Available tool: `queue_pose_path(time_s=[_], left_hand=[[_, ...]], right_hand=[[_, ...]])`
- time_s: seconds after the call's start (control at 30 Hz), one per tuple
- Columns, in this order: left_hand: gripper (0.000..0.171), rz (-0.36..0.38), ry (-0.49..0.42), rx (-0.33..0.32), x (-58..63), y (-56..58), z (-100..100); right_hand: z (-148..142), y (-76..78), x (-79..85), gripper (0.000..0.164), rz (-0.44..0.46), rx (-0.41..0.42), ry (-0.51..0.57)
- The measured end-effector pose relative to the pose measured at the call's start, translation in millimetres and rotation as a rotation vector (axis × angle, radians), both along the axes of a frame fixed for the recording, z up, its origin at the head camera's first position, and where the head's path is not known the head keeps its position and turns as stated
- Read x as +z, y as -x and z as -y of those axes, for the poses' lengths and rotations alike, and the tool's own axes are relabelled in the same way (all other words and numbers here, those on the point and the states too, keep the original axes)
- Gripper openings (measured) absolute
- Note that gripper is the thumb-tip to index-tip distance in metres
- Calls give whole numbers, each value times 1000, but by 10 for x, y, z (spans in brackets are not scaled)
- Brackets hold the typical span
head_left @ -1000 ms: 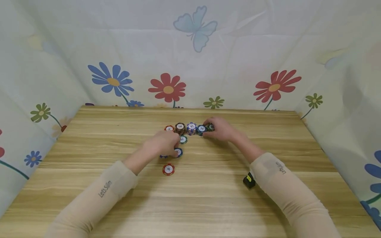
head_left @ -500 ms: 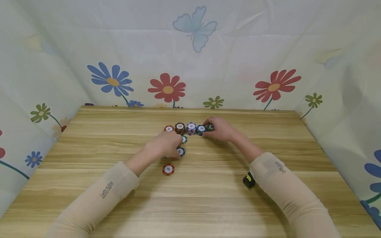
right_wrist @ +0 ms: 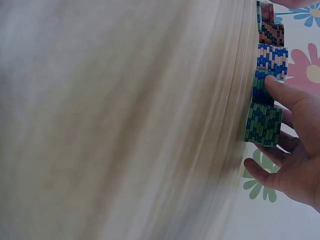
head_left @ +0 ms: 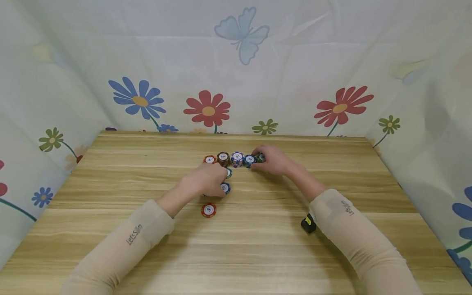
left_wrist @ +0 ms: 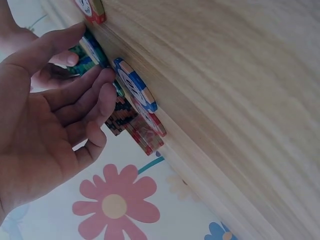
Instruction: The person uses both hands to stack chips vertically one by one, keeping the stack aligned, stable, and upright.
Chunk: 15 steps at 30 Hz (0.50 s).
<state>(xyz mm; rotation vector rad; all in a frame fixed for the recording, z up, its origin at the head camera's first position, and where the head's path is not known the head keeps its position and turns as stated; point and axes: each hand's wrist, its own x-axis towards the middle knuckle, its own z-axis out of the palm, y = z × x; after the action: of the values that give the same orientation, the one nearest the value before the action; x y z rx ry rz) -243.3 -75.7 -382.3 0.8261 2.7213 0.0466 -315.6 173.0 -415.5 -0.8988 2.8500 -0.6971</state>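
Observation:
In the head view my left hand point(head_left: 206, 179) reaches over several loose poker chips, thumb and fingertips on a blue chip point(head_left: 225, 189). The left wrist view has that chip's edge point(left_wrist: 94, 48) between thumb and fingers, close over the wood. Partly covered by this hand is a green-edged chip point(head_left: 229, 173); another blue chip point(left_wrist: 135, 85) lies beside its fingertips. My right hand point(head_left: 273, 159) curls round a teal chip stack point(head_left: 249, 160) and the green stack point(head_left: 261, 157) beside it. In the right wrist view its thumb presses the teal stack, other fingers behind.
Left of the teal stack stand a blue-and-white stack point(head_left: 237, 159), a brown stack point(head_left: 223, 158) and red chips point(head_left: 209, 159), in a row. A red chip point(head_left: 208, 209) lies nearer the front. A black object with a yellow mark point(head_left: 308, 224) sits by the right sleeve.
My left hand has slid slightly to the right, and the blue chip at its fingertips has shifted right with it. The right hand stays on the stacks.

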Motion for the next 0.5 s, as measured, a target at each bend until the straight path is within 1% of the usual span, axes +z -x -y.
queue_pose_path(time_s=[0.07, 0.17, 0.27, 0.4, 0.5], left_hand=[[26, 7, -16, 9, -1, 10, -7], [26, 15, -65, 19, 14, 27, -26], [24, -32, -104, 1, 42, 51, -54], [23, -114, -135, -27, 78, 88, -91], [24, -137, -163, -28, 84, 115, -111]], right_hand=[[-2, 0, -4, 42, -1, 2, 0], [-3, -3, -8, 41, -3, 8, 4], [-6, -5, -10, 41, -8, 14, 12], [-7, -3, -9, 40, -8, 10, 19], [-2, 3, -15, 39, -3, 3, 17]])
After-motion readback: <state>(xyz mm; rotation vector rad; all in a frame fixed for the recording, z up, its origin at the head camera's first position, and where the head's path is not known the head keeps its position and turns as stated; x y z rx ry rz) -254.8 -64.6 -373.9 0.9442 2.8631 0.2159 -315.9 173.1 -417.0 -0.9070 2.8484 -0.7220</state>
